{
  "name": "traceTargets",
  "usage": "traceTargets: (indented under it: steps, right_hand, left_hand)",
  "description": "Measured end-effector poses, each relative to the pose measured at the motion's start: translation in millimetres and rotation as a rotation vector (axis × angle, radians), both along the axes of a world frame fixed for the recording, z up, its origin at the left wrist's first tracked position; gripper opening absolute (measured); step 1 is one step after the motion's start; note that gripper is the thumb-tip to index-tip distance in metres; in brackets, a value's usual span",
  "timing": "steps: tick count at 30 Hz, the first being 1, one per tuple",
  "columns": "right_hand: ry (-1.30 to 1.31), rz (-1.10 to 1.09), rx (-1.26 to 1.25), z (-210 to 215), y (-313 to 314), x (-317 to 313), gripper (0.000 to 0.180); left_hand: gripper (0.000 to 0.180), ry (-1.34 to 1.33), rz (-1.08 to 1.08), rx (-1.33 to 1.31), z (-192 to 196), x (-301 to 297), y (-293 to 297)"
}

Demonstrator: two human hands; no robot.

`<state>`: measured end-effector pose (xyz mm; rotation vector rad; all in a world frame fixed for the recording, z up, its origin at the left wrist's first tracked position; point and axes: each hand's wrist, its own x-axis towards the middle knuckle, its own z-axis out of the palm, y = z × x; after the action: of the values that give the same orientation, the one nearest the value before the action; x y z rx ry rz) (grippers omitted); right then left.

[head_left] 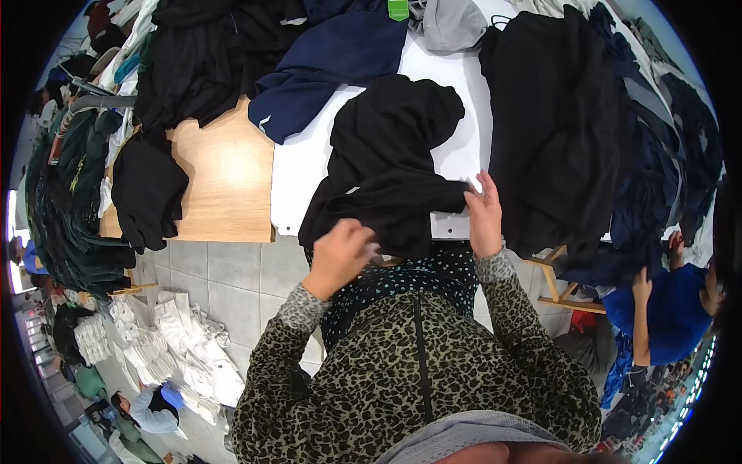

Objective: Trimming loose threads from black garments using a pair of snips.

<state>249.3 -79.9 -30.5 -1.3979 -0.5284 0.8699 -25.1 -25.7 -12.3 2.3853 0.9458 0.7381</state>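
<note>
A black garment (394,127) lies bunched on the white board in front of me, one narrow sleeve or leg (410,199) laid across it toward the right. My right hand (485,216) is at the end of that strip, its fingers stretched and apart, a fingertip at the cloth edge. Over the garment's lower left part hovers my left hand (342,255), with fingers bent and blurred by motion. Whether it pinches any cloth cannot be made out.
Black garments (553,131) are piled on the right, more black cloth (193,62) and a navy garment (332,62) at the far left. A grey cap-like piece (452,23) lies at the back. A co-worker's arm (641,309) reaches in at right. White bundles (193,340) lie on the floor.
</note>
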Motion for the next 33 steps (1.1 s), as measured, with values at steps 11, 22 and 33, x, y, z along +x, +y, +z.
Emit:
traceTargets:
  steps: [11,22,33]
  right_hand:
    - [-1.232,0.652,0.124,-13.4,-42.3,-29.6,0.025]
    - [0.509,0.394,-0.265,28.9,0.4,-18.9,0.017]
    - [0.828,0.299,-0.356,8.1,9.8,-18.0,0.012]
  left_hand:
    - [0.023,-0.098,0.016,-0.014,-14.5,13.8,-8.3]
    - [0.016,-0.216,0.118,-0.339,-4.5,20.8,-0.4]
    - [0.015,-0.235,0.175,-0.432,-1.3,14.2,17.7]
